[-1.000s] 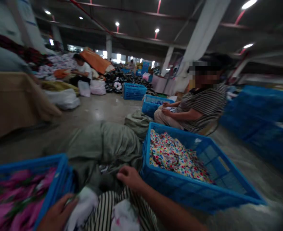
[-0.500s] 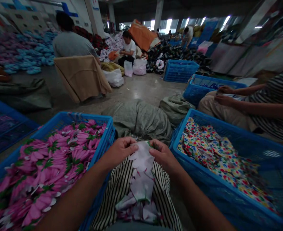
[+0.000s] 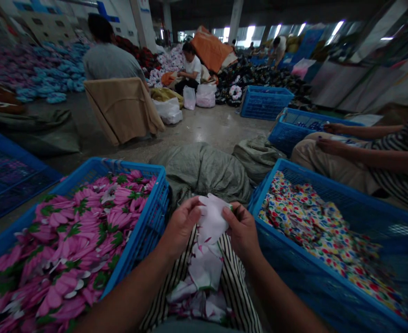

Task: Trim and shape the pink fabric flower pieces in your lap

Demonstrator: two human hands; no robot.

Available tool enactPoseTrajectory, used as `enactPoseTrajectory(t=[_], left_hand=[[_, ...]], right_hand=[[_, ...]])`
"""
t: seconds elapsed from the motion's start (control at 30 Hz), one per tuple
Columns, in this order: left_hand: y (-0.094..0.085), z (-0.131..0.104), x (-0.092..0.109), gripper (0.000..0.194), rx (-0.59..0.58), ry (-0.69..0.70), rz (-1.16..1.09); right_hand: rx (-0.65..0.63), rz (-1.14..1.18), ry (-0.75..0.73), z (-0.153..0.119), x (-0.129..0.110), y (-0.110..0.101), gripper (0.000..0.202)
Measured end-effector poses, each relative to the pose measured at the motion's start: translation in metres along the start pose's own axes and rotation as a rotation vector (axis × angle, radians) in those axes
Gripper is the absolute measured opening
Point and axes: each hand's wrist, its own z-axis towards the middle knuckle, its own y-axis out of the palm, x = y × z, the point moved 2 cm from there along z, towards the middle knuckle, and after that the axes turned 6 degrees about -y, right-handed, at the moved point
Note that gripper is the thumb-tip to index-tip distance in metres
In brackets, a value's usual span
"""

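Note:
A white fabric piece [image 3: 212,221] with a scalloped edge is stretched between my two hands above my lap. My left hand [image 3: 186,224] pinches its left side between thumb and fingers. On its right side, near a bit of green, my right hand [image 3: 240,226] pinches it the same way. Below hangs a string of similar pieces [image 3: 206,268], white with green and pink edges, running down to a small heap [image 3: 200,305] on my striped clothing [image 3: 171,277]. Whether the held piece is joined to those below, I cannot tell.
To the left, a blue crate [image 3: 160,173] holds pink and green fabric pieces [image 3: 86,236]. At right another blue crate [image 3: 276,169] contains multicoloured patterned pieces [image 3: 325,226]. Grey-green sacks [image 3: 204,169] lie ahead. A person in stripes [image 3: 398,148] sits at right; others work farther back.
Both hands have lifted slightly and shifted right with the white piece, which now shows more of its scalloped top edge. The whole view has swung a little to the left.

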Motion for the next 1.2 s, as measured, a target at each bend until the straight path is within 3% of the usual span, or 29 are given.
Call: enactPoseTrajectory(t=[0.03,0.1,0.2,0.33,0.63,0.9,0.97,1.07,1.13,1.2], left_hand=[[0.004,-0.002,-0.003,0.040,-0.004,-0.041,-0.028],[0.009,-0.003,-0.007,0.030,0.098,-0.105,-0.101],[0.013,-0.002,-0.009,0.025,0.230,-0.109,-0.180],[0.007,-0.001,-0.008,0.022,0.199,-0.062,-0.122],[0.000,-0.007,-0.006,0.017,0.149,0.052,0.157],[0.006,-0.006,-0.006,0.019,-0.015,-0.113,0.144],[0.001,-0.007,-0.003,0.016,0.042,0.016,0.284],[-0.011,-0.012,0.008,0.011,0.090,0.471,0.702],[-0.015,-0.017,0.017,0.014,-0.011,0.869,0.995],[-0.016,-0.023,0.025,0.015,-0.140,1.175,1.214]], right_hand=[[-0.013,-0.029,0.003,-0.002,0.002,0.004,0.026],[-0.052,-0.098,0.011,-0.005,0.005,0.010,0.026],[-0.059,-0.143,-0.022,-0.006,0.006,0.013,0.024],[-0.093,-0.108,-0.046,-0.003,0.000,0.011,0.022],[-0.220,0.035,0.066,-0.002,0.000,0.016,0.026],[-0.219,-0.170,-0.065,-0.002,-0.008,0.015,0.032],[-0.209,-0.216,-0.057,-0.001,-0.007,0.013,0.034],[-0.130,-0.220,-0.044,0.002,-0.007,0.005,0.034],[-0.124,-0.249,-0.053,0.000,-0.012,0.000,0.034],[-0.239,-0.302,-0.064,-0.003,-0.022,-0.001,0.032]])
